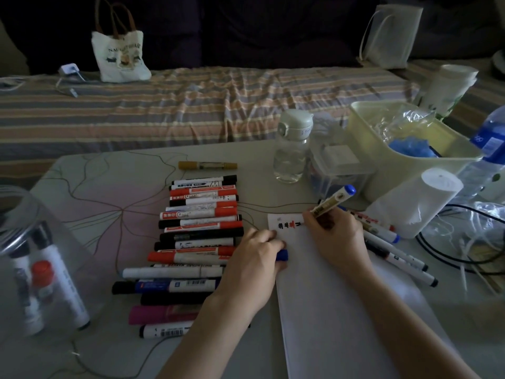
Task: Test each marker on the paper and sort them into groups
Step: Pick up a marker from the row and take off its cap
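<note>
Dimly lit scene: a person seated at a table (pixel 114 187), both hands over a sheet of paper (pixel 336 296).
Marker in use: a gold-barrelled marker (pixel 332 201) with a blue end, tilted, its long axis running from the paper up and to the right, blue end highest.
Right hand: the right hand (pixel 337 236) grips that marker low on the barrel, at the paper's top edge beside small black and red test marks (pixel 288 225).
Left hand: the left hand (pixel 255 258) rests curled on the paper's left edge, fingers closed round a blue cap (pixel 282 255).
Sorted row: a row of markers (pixel 199 242) lies side by side just left of the left hand, each lengthwise left to right; a yellow marker (pixel 207 165) lies apart beyond it.
Second group: loose markers (pixel 393 250) lie angled right of the right hand.
Surroundings: a clear jar (pixel 32 255) holding markers at far left; a water bottle (pixel 292 149), a plastic bin (pixel 410 149) and a paper roll (pixel 418 203) crowd the right side; a striped bed (pixel 164 110) beyond.
</note>
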`<state>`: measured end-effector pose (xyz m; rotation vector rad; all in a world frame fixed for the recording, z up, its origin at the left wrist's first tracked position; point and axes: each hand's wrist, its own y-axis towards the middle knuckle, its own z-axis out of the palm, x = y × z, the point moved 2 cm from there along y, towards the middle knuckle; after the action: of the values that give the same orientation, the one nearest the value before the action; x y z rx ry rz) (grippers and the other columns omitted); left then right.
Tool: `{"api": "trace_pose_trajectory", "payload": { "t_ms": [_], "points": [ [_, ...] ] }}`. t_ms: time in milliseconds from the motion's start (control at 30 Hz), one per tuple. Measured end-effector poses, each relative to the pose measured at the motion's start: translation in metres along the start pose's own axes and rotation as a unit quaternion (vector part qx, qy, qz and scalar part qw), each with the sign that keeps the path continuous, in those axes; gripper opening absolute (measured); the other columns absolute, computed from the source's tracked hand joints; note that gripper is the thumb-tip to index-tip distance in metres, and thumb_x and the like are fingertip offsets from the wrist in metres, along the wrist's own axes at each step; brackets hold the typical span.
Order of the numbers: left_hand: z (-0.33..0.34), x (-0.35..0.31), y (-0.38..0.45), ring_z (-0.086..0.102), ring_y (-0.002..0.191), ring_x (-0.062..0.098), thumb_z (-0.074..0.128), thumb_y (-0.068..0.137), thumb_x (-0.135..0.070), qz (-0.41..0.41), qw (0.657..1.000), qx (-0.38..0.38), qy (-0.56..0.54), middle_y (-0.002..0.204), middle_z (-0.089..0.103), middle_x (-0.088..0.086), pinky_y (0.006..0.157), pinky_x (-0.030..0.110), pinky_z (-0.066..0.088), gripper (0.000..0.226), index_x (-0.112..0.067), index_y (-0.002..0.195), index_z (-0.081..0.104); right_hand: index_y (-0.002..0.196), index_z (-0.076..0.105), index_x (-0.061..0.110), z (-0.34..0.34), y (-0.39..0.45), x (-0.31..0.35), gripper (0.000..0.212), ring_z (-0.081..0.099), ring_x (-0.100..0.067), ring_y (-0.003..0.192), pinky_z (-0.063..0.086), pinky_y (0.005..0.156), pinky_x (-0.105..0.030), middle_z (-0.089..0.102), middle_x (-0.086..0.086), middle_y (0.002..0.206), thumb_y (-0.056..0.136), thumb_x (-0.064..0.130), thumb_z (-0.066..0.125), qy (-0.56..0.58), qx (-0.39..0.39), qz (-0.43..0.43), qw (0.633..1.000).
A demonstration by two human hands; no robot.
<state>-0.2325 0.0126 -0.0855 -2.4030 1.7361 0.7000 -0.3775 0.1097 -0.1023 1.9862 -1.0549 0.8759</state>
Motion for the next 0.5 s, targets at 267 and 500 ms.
{"api": "trace_pose_trajectory", "payload": {
  "t_ms": [267, 500],
  "points": [
    [-0.0002, -0.0017, -0.0002, 0.035, 0.128, 0.015, 0.059, 0.094, -0.024, -0.002, 1.0, -0.004, 0.001, 0.142, 0.047, -0.004, 0.104, 0.023, 0.029, 0.039, -0.019, 0.133, 0.057, 0.076, 0.068, 0.007, 0.001, -0.0005, 0.0025, 0.022, 0.058, -0.006, 0.059, 0.04, 0.056, -0.006, 0.068, 0.0, 0.069, 0.088, 0.025, 0.069, -0.011, 0.01, 0.002, 1.0],
    [0.0016, -0.0003, -0.0003, 0.034, 0.129, 0.016, 0.057, 0.094, -0.023, -0.003, 1.0, -0.003, 0.004, 0.143, 0.046, -0.002, 0.104, 0.024, 0.03, 0.038, -0.018, 0.132, 0.057, 0.073, 0.066, 0.014, 0.0009, -0.0019, 0.0057, 0.018, 0.056, 0.001, 0.059, 0.038, 0.054, -0.003, 0.064, 0.008, 0.066, 0.089, 0.024, 0.068, -0.004, 0.006, 0.001, 1.0]
  ]
}}
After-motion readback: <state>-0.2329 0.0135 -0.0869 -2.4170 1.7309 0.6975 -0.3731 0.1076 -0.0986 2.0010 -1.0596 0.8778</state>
